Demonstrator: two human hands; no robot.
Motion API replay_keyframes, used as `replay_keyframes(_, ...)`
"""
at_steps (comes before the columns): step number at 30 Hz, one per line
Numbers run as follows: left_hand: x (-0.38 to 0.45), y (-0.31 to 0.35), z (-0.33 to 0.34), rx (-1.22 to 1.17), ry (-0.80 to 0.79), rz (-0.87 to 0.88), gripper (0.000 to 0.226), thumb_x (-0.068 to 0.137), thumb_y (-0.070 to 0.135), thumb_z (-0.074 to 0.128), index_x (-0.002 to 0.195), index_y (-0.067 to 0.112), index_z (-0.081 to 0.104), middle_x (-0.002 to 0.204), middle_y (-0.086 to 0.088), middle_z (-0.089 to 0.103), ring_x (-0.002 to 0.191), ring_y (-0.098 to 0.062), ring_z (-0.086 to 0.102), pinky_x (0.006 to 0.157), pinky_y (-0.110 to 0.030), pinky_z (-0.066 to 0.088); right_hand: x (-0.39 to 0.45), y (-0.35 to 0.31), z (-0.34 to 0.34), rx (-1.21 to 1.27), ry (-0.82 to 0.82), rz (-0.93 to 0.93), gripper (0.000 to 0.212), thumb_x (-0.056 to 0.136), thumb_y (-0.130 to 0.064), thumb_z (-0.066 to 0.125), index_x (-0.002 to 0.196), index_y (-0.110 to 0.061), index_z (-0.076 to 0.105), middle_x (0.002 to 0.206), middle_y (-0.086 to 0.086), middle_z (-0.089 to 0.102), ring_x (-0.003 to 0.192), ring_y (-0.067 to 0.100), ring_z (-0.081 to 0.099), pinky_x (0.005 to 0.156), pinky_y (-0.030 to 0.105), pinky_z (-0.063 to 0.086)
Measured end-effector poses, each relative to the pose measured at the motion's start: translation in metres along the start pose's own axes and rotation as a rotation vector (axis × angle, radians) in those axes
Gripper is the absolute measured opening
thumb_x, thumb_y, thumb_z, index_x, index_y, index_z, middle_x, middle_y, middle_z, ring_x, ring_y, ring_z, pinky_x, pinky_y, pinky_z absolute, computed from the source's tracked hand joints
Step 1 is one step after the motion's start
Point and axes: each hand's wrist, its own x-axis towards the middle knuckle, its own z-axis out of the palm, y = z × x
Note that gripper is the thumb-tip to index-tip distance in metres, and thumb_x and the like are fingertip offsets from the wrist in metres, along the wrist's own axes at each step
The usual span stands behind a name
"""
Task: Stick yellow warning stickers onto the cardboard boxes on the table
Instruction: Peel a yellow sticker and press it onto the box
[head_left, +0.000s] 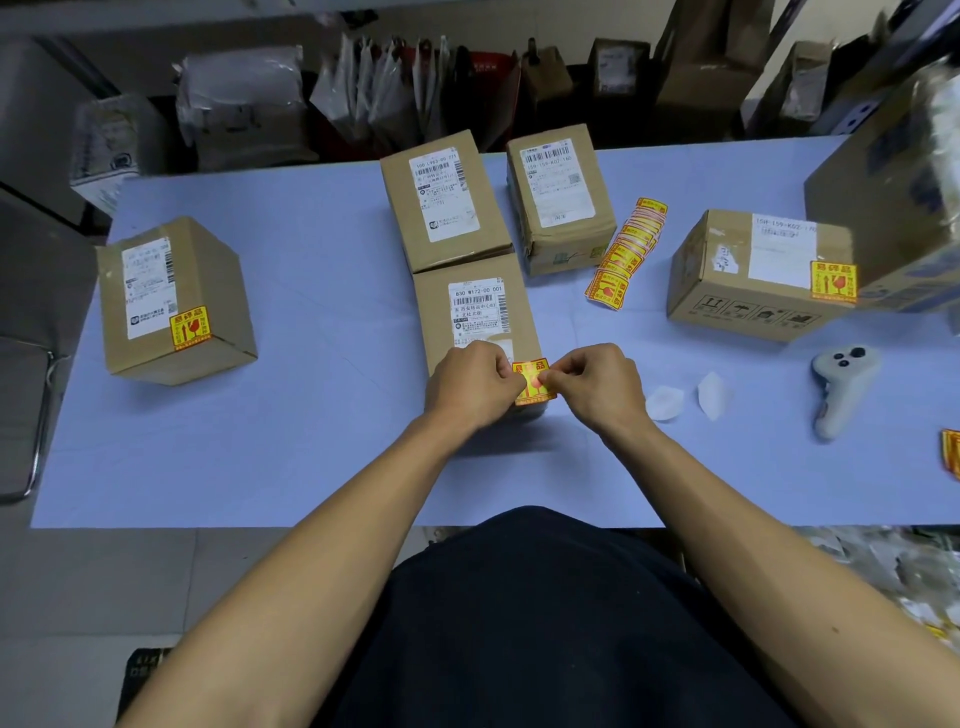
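Note:
A yellow warning sticker (531, 370) is pinched between my left hand (470, 384) and my right hand (592, 387), just over the near end of the middle cardboard box (475, 312). That box lies flat with a white shipping label on top. Two more boxes, the back left box (441, 200) and the back right box (558, 195), stand behind it without yellow stickers showing. The box at the far left (174, 301) and the box at the right (753, 275) each carry a yellow sticker. A strip of spare stickers (626, 249) lies on the table.
The pale blue table (291, 457) also holds a white controller (841, 387), two peeled backing papers (685, 400) and more stickers (951, 452) at the right edge. A large box (904, 171) stands at the far right. Bags and parcels crowd the floor behind.

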Motion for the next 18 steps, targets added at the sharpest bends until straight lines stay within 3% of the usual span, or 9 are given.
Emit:
replay_keyframes(3,0.001,0.000,0.001,0.038,-0.003,0.007,0.013,0.076,0.031,0.063,0.067,0.021,0.062,0.078,-0.002,0.069,0.079,-0.026,0.063,0.057,-0.027,0.044,0.001,0.002,0.000,0.075,-0.039,0.029,0.016,0.084,-0.032,0.076,0.074,-0.019,0.076,0.070,-0.005,0.069,0.075,0.019,0.065,0.069,0.041,0.057)
replay_keyframes(6,0.003,-0.001,0.000,0.167,0.044,0.021,0.026,0.076,0.041,0.063,0.071,0.015,0.060,0.078,-0.007,0.067,0.075,-0.031,0.060,0.056,-0.030,0.043,0.001,0.008,-0.003,0.205,-0.099,0.061,0.019,0.087,-0.036,0.072,0.077,-0.019,0.074,0.079,0.001,0.071,0.076,0.023,0.066,0.074,0.047,0.060)
replay_keyframes(10,-0.002,-0.021,-0.003,0.345,0.201,0.138,0.034,0.083,0.054,0.058,0.084,0.020,0.056,0.091,-0.005,0.063,0.089,-0.030,0.057,0.061,-0.033,0.040,-0.003,0.014,0.002,0.253,-0.152,0.057,0.033,0.095,-0.047,0.055,0.101,-0.020,0.073,0.100,0.001,0.072,0.094,0.023,0.065,0.090,0.048,0.055)
replay_keyframes(13,-0.006,-0.042,0.001,0.358,0.293,0.264,0.047,0.087,0.051,0.059,0.119,0.016,0.058,0.121,-0.009,0.053,0.114,-0.031,0.047,0.082,-0.041,0.044,0.000,0.002,0.015,0.221,-0.154,0.026,0.046,0.100,-0.051,0.041,0.120,-0.019,0.067,0.114,0.003,0.070,0.106,0.024,0.063,0.095,0.047,0.051)
replay_keyframes(16,-0.007,-0.054,0.008,0.238,0.239,0.172,0.066,0.090,0.053,0.056,0.144,0.017,0.042,0.152,-0.015,0.031,0.140,-0.034,0.026,0.106,-0.047,0.035,0.002,-0.009,0.028,0.089,-0.140,-0.041,0.051,0.101,-0.053,0.035,0.124,-0.017,0.063,0.120,0.006,0.069,0.110,0.028,0.062,0.094,0.042,0.049)
replay_keyframes(18,-0.008,-0.060,0.013,0.138,0.192,0.112,0.071,0.092,0.056,0.052,0.151,0.023,0.030,0.162,-0.011,0.014,0.147,-0.032,0.016,0.112,-0.046,0.031,0.001,-0.006,0.033,0.039,-0.149,-0.067,0.057,0.100,-0.056,0.034,0.135,-0.017,0.054,0.128,0.007,0.065,0.117,0.028,0.059,0.097,0.043,0.047)
